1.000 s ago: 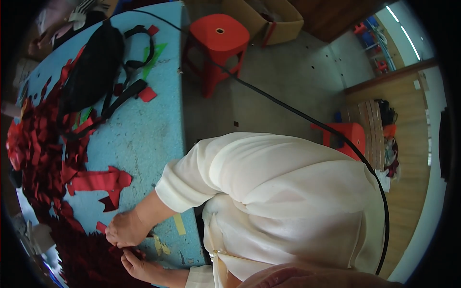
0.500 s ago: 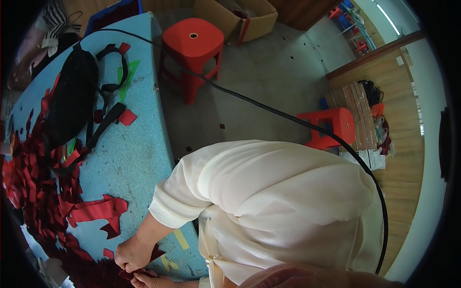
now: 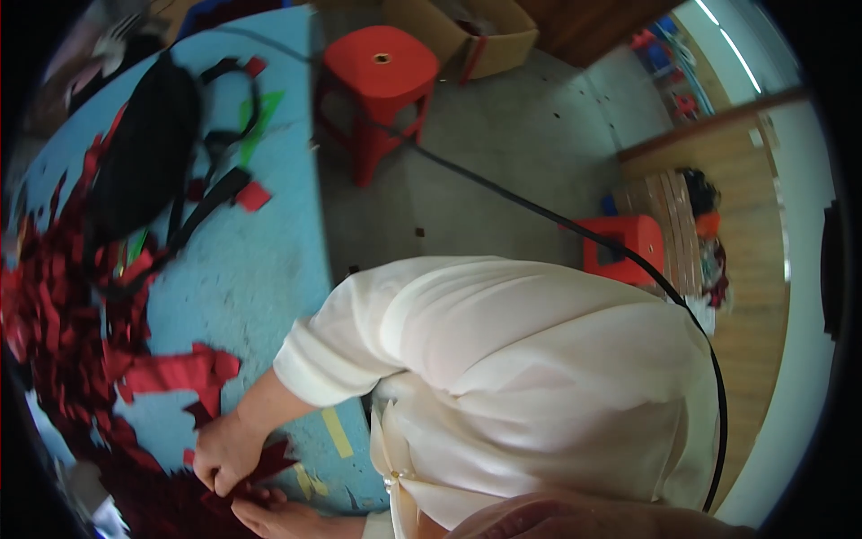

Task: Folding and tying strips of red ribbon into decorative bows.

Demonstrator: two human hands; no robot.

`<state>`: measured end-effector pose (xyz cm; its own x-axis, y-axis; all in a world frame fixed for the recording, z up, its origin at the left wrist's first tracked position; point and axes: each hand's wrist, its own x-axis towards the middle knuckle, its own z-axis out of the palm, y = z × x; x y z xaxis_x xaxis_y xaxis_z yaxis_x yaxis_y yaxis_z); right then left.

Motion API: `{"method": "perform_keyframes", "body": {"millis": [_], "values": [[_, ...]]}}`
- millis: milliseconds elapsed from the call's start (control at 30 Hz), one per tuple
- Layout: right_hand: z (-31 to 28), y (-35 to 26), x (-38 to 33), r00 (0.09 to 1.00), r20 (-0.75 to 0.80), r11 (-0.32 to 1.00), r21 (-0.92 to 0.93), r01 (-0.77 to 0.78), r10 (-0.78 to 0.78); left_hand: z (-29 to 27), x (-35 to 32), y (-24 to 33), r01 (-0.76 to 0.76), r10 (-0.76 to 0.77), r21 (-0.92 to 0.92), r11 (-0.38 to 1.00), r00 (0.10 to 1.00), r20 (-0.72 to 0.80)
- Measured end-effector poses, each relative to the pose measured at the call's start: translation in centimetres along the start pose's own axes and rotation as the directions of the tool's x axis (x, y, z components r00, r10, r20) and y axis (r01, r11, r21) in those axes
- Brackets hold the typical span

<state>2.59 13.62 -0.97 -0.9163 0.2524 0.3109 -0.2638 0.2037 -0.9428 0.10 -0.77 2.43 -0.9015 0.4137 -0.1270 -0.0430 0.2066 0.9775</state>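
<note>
My right hand [image 3: 223, 449] reaches out of a white sleeve to the near edge of a blue table [image 3: 260, 278] and pinches a dark red paper piece [image 3: 274, 460]. My left hand [image 3: 269, 518] lies just below it at the picture's lower edge, fingers on the same piece from underneath. A bigger red cut-out shape [image 3: 175, 370] lies flat just beyond my right hand. A thick heap of red paper scraps [image 3: 54, 323] covers the table's left side.
A black bag with straps [image 3: 139, 162] lies at the table's far end. Yellow tape strips [image 3: 337, 431] stick near the table edge. On the floor stand a red stool [image 3: 382, 76], a second red stool [image 3: 628, 247] and a cardboard box [image 3: 485, 36]. A black cable [image 3: 503, 193] crosses the floor.
The view has swung, so the table and stools sit differently in the picture. Both hands have stayed together on the red paper at the table's near edge.
</note>
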Motion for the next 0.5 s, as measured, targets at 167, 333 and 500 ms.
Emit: {"method": "perform_keyframes", "body": {"millis": [167, 333, 500], "values": [[-1.2, 0.4, -0.9, 0.997, -0.068, 0.998, 0.037, -0.044, 0.046, 0.1, 0.8, -1.8, 0.142, -0.137, -0.134, 0.981, 0.99, 0.044], [-1.9, -0.4, -1.2, 0.963, -0.185, 0.978, 0.116, -0.175, 0.194, -0.9, 1.9, -2.1, 0.139, -0.098, -0.35, 0.926, 0.986, 0.133], [-0.9, -0.6, -1.3, 0.975, -0.029, 0.962, 0.169, -0.213, 0.221, -1.5, 1.8, -2.0, 0.13, -0.093, -0.492, 0.861, 0.991, 0.099]]}}
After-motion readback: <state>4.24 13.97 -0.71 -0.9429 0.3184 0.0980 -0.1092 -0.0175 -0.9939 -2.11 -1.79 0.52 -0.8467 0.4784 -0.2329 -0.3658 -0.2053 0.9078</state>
